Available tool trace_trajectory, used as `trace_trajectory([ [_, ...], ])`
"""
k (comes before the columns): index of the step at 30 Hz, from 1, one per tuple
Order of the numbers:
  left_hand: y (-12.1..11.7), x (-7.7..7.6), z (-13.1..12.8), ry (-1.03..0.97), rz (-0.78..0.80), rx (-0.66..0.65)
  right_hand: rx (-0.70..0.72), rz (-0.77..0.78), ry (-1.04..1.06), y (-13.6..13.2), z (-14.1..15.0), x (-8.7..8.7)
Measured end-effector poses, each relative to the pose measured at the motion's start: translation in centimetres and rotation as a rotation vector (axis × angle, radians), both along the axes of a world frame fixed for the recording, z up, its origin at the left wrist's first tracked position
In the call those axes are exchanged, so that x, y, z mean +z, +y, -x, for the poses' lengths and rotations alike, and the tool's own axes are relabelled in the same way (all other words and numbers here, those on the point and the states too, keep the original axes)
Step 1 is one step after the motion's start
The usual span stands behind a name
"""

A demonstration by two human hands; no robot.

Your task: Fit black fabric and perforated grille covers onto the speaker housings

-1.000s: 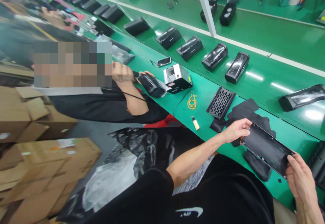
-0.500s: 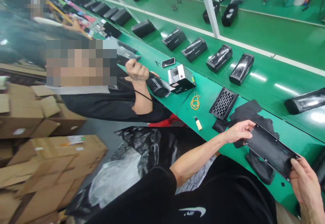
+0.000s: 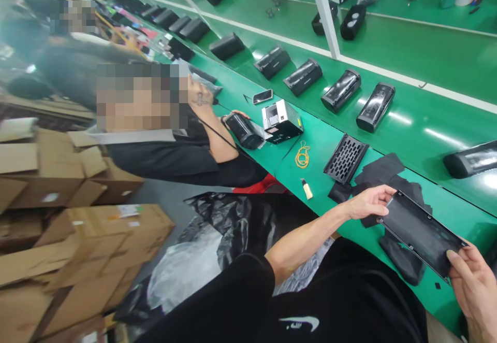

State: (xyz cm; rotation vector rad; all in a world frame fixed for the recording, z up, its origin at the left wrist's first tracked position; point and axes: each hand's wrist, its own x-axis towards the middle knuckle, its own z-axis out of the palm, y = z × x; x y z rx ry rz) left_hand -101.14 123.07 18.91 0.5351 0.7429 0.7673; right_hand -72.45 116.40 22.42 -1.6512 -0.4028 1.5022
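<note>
Both my hands hold a long black curved panel [image 3: 421, 231] above the green bench. My left hand [image 3: 368, 202] pinches its near-left end, fingers closed on the edge. My right hand [image 3: 476, 283] grips the opposite end at the frame's lower right. Under the panel lie black fabric sheets [image 3: 382, 169] and a dark pouch [image 3: 404, 262]. A black perforated grille [image 3: 345, 151] lies just beyond my left hand.
A co-worker sits to my left with a hand on a black speaker body [image 3: 244, 130]. A white-and-black box [image 3: 281, 121], a phone [image 3: 263, 96], yellow rubber bands [image 3: 302, 155] and a small yellowish tool [image 3: 307, 188] lie on the bench. Several speakers ride the conveyor [image 3: 427, 125]. Cardboard boxes [image 3: 77, 229] stand at left.
The view has drifted, shifting everything slightly right and down. The co-worker's raised hand has moved up toward the head. My grip on the panel is unchanged.
</note>
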Motion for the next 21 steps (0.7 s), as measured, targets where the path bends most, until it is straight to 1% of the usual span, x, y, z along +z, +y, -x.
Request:
trace_trajectory([
  [5, 0.0, 0.1, -0.1, 0.015, 0.023, 0.005, 0.009, 0.008, -0.008, 0.1, 0.2, 0.3],
  [8, 0.0, 0.1, -0.2, 0.045, 0.010, 0.012, 0.004, 0.002, -0.008, 0.2, 0.3, 0.6],
  [13, 0.1, 0.2, -0.6, 0.178, -0.055, 0.027, 0.054, -0.009, -0.036, 0.0, 0.3, 0.7],
  [17, 0.1, 0.3, -1.0, 0.290, -0.099, 0.042, 0.113, -0.025, -0.091, -0.6, 0.0, 0.4],
  [21, 0.1, 0.3, -1.3, 0.358, -0.142, 0.067, 0.143, -0.014, -0.116, -0.8, -0.2, 0.0],
])
